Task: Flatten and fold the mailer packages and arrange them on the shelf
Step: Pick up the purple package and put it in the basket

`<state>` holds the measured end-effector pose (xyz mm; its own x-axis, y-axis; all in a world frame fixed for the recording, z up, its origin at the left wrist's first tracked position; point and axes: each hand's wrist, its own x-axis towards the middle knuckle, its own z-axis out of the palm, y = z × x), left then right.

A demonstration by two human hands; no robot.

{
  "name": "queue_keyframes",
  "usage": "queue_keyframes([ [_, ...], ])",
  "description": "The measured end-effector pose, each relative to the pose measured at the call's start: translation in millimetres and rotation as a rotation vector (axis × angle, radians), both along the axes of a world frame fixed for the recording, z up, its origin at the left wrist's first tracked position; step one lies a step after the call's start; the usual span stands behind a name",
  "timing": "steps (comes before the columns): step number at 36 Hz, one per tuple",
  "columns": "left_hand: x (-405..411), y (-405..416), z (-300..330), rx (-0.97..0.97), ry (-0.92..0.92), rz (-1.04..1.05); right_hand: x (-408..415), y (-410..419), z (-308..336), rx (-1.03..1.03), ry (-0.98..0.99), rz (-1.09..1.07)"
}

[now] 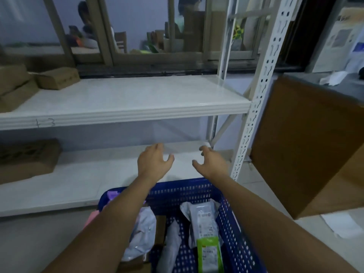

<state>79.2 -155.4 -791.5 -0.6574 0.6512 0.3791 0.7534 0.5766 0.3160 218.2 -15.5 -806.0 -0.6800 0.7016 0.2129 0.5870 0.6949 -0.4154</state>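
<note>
Here my left hand and right hand hover loosely spread, empty, over the smooth white shelf; crinkled plastic mailers fill the perforated blue basket.

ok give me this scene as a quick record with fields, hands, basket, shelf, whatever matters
left hand: empty, fingers relaxed, over the lower shelf
right hand: empty, fingers loosely spread, over the same shelf
basket: blue basket below the arms, in front of the shelf
basket contents: grey mailer with label, white mailer, others partly hidden
upper shelf: brown packages at its left end
lower shelf load: brown package at left
</note>
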Motion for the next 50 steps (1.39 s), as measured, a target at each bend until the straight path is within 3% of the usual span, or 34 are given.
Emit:
queue_keyframes([
  [10,-20.1,-8.6,201.0,0.070,0.118,-0.032,-12.6,-3.7,192.0,0.042,0.031,-0.006],
  [26,-26.0,-24.2,579.8,0.129,0.417,-0.057,-49.8,-20.5,568.5,0.259,0.148,0.043],
  [33,-47.2,-20.9,712.2,0.183,0.467,0.025,-71.8,-15.5,707.9,0.333,0.179,0.060],
  [38,-67.7,-9.5,771.2,0.188,0.409,0.116,-78.6,-0.1,767.2,0.360,0.197,0.035],
  [41,-77.9,-1.7,786.6,0.116,0.280,0.113,-75.2,14.6,785.6,0.352,0.172,0.011],
  [46,-85.8,13.5,781.3,-0.099,0.026,0.012,-67.9,46.1,790.5,0.304,0.092,-0.030],
  [50,-88.5,28.6,764.8,-0.177,-0.010,-0.036,-58.0,73.7,784.8,0.289,-0.027,-0.045],
])
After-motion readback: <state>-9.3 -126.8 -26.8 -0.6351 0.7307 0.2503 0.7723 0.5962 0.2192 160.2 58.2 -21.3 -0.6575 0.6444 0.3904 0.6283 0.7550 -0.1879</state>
